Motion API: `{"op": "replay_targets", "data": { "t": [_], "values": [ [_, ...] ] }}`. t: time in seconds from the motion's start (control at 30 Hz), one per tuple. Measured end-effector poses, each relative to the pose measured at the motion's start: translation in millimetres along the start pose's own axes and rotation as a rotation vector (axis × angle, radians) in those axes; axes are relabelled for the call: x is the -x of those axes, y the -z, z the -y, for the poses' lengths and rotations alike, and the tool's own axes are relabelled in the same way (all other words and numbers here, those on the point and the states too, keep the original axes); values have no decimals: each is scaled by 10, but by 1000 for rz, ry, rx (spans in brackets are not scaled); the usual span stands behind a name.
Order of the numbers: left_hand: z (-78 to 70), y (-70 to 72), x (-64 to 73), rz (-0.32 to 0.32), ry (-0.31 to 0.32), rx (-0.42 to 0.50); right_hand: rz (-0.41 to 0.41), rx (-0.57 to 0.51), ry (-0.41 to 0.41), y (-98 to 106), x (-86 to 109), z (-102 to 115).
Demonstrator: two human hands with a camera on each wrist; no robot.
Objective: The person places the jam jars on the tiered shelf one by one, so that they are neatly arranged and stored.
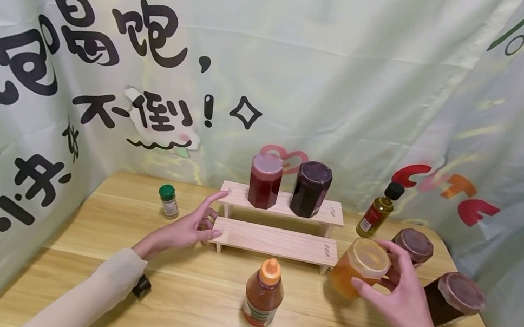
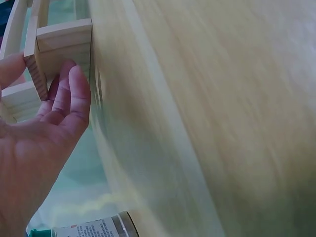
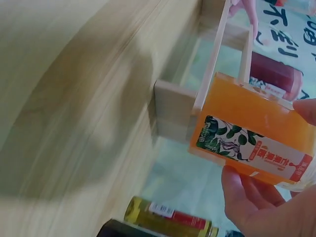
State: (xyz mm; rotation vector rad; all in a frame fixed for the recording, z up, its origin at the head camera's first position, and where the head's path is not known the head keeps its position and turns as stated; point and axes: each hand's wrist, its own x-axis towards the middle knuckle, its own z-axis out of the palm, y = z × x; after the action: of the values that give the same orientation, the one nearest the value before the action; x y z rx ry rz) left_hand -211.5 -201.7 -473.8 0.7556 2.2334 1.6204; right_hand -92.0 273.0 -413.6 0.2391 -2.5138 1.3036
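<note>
My right hand grips an eight-sided jar of orange jam by its upper part, thumb on one side and fingers on the other. The jar is beside the right end of the lower step of a two-step wooden rack; its printed label shows in the right wrist view. At the rack's left end, my left hand holds the lower board, with thumb and fingers on opposite faces in the left wrist view. On the upper step stand a red jar and a dark purple jar.
A squeeze bottle with an orange cap stands in front of the rack. Left of it is a green-capped spice bottle. On the right stand an oil bottle and two dark jars. A small black object lies near the left sleeve.
</note>
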Motion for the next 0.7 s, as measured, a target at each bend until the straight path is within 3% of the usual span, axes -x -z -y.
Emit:
{"op": "replay_targets", "data": {
  "t": [0.3, 0.7],
  "values": [
    [21, 1, 9, 4, 10, 3, 24, -65, 84, -236, -149, 136],
    [-12, -2, 17, -13, 20, -10, 155, -220, 119, -668, -394, 258]
  ]
}}
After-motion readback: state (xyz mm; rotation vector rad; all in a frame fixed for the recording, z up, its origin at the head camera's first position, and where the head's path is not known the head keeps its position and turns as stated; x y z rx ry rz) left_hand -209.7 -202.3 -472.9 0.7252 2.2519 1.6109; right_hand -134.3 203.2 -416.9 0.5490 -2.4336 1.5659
